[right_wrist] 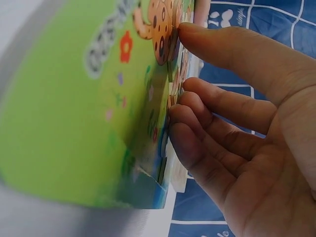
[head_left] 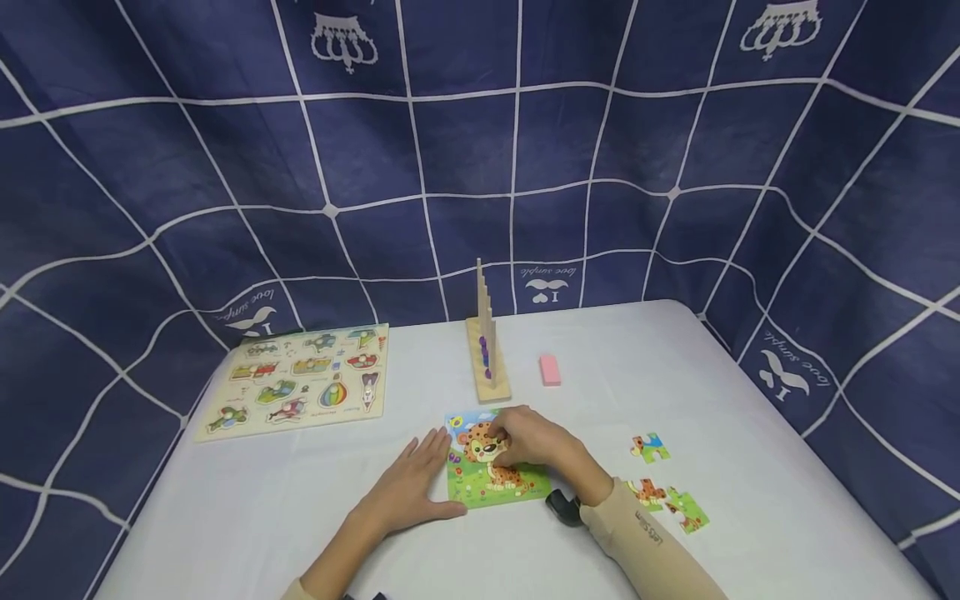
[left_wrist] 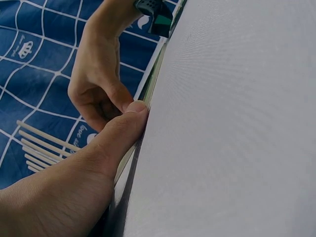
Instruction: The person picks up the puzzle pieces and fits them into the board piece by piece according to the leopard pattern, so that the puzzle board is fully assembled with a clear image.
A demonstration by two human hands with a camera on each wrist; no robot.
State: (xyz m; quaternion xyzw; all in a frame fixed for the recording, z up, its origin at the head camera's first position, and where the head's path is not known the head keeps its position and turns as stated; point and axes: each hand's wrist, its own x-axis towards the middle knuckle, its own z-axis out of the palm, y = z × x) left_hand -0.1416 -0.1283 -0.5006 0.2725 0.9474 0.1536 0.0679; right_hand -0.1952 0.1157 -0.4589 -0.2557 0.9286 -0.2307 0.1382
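A square jigsaw puzzle (head_left: 487,497) with a spotted leopard cub on green grass lies flat near the middle of the white table. My left hand (head_left: 408,487) rests along its left edge, fingers extended and thumb spread at the lower left corner. Over the cub's face and body, my right hand (head_left: 534,439) has its fingers curled down. In the right wrist view, the right thumb and fingertips hold a puzzle piece (right_wrist: 174,47) at the puzzle's surface; the fingers partly hide it. The left wrist view shows the left thumb (left_wrist: 116,136) against the puzzle's thin edge.
Loose jigsaw pieces lie right of the puzzle: one farther back (head_left: 655,450), another near the right sleeve (head_left: 649,493), a green one (head_left: 688,512) beside it. Behind stand a wooden peg stand (head_left: 492,390) and a pink block (head_left: 550,370). A wooden vehicle puzzle board (head_left: 311,392) lies back left.
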